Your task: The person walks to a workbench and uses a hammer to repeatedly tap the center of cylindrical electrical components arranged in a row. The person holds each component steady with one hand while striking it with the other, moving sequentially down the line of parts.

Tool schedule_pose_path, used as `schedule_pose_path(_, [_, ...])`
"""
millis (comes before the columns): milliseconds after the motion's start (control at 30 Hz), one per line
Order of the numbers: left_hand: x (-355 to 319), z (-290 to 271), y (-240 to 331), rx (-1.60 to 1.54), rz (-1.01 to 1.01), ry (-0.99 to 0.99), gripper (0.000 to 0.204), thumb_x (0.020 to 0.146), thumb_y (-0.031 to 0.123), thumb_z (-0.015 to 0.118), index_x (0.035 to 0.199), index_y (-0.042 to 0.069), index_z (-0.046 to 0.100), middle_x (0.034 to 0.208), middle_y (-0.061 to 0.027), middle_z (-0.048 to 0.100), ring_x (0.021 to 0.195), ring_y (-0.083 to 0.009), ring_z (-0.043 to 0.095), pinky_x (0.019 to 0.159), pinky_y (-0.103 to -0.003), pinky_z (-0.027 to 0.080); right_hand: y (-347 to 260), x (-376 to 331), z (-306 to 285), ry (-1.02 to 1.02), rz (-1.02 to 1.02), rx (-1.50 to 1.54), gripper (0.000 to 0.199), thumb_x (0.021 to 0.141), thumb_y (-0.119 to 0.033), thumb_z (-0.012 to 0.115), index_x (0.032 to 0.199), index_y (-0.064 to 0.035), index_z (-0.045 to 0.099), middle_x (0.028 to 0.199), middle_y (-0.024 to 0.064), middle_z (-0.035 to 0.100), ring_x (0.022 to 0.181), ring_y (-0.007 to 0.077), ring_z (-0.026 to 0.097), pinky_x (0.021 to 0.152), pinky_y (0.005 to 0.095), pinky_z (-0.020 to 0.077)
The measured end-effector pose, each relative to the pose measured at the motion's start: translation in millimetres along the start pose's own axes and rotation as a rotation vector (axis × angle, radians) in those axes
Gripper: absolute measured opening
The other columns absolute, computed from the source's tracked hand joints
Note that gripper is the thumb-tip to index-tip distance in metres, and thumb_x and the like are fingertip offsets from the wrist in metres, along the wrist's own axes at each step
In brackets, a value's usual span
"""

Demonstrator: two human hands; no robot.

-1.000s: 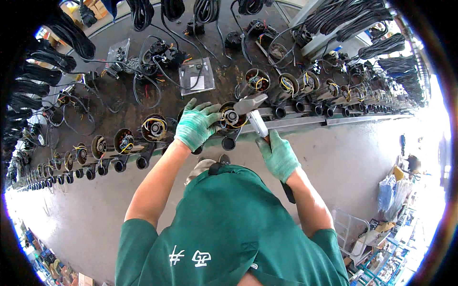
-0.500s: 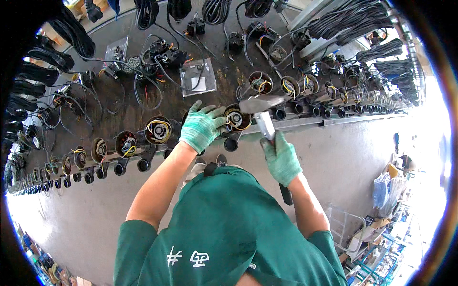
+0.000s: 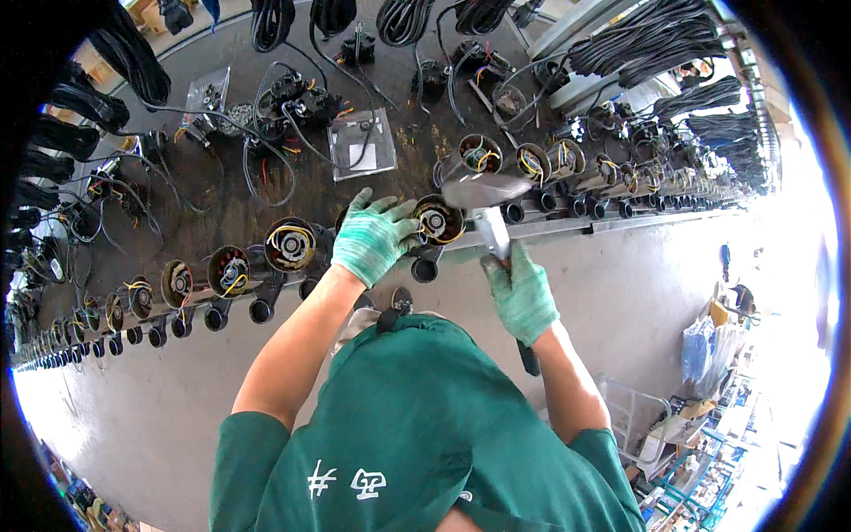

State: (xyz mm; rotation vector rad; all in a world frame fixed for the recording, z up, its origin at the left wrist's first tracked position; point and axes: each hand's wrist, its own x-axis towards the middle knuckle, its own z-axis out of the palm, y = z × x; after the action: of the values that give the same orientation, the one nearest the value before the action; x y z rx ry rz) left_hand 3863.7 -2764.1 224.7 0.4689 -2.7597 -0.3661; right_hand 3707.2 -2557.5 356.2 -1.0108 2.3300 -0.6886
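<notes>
My left hand (image 3: 377, 235), in a green knit glove, is at the left side of a round motor housing (image 3: 439, 220). Its fingers curve onto the rim, and the thumb is partly hidden. Inside the open end of this housing show a round metal centre and yellow wires. In my gloved right hand (image 3: 521, 297) is a hammer (image 3: 492, 232), gripped by its handle. The hammer's head, smeared by motion, hangs just right of the housing's opening and overlaps its edge in view. The black handle end sticks out below my right hand.
Similar housings (image 3: 291, 244) with short pipe stubs line the dark bench's front edge on both sides. Behind them lie a clear plastic bag (image 3: 363, 146), wired black parts (image 3: 292, 97) and coiled black cables (image 3: 651, 49). A white wire-frame cart (image 3: 634, 412) stands at the lower right.
The view has shifted slightly, moving the bench a little left in the picture. Both hands keep nearly the same places and holds; the hammer head stays beside the housing.
</notes>
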Motion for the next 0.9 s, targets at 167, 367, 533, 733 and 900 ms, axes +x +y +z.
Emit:
schedule_pose_path(167, [1.3,-4.3,2.4,-0.034,-0.003,-0.008,0.031,0.085,0.037,0.075,0.114,0.025,0.077,0.142,0.0005,0.066,0.132,-0.0242,0.059,0.12,-0.052,0.032,42.4,2.7,33.5,-0.017,-0.063,-0.135,0.039,0.106,-0.032,0.056,0.123,0.0011,0.045,0.089,0.033,0.068,0.086,0.0551,0.066,0.071,0.0606,0.0496])
schedule_pose_path(367, [-1.3,-5.9,4.5,-0.038,-0.034,-0.065,0.033,0.086,0.036,0.075,0.117,0.025,0.077,0.145,-0.0009,0.064,0.135,-0.0257,0.057,0.122,-0.052,0.031,39.6,30.0,34.1,-0.233,0.116,-0.295,0.04,0.105,-0.035,0.058,0.12,0.0001,0.048,0.098,0.0345,0.069,0.096,0.0544,0.066,0.077,0.0603,0.0502])
schedule_pose_path(533, [4.1,-3.4,6.7,-0.036,-0.011,-0.037,0.036,0.086,0.038,0.075,0.119,0.024,0.077,0.145,-0.0014,0.064,0.134,-0.0264,0.058,0.121,-0.051,0.032,61.5,30.5,40.1,-0.22,0.103,-0.155,0.042,0.102,-0.033,0.064,0.117,0.0037,0.052,0.093,0.0333,0.068,0.09,0.0511,0.067,0.075,0.053,0.0509])
schedule_pose_path(733, [12.3,-17.2,14.9,-0.091,-0.025,0.003,0.034,0.08,0.034,0.08,0.111,0.019,0.08,0.137,-0.0041,0.069,0.128,-0.0277,0.062,0.118,-0.051,0.036,84.6,38.4,-1.4,-0.209,-0.051,-0.066,0.039,0.096,-0.037,0.071,0.1,0.0002,0.062,0.09,0.0291,0.069,0.085,0.0508,0.066,0.073,0.0513,0.0517])
schedule_pose_path(900, [22.9,-12.7,34.5,-0.18,-0.18,0.118,0.036,0.082,0.028,0.081,0.115,0.012,0.077,0.131,-0.0074,0.072,0.121,-0.0304,0.065,0.114,-0.05,0.04,167.2,38.3,-47.5,-0.1,-0.028,-0.155,0.036,0.095,-0.036,0.07,0.112,-0.0052,0.06,0.09,0.0277,0.071,0.089,0.0504,0.068,0.074,0.0561,0.0519])
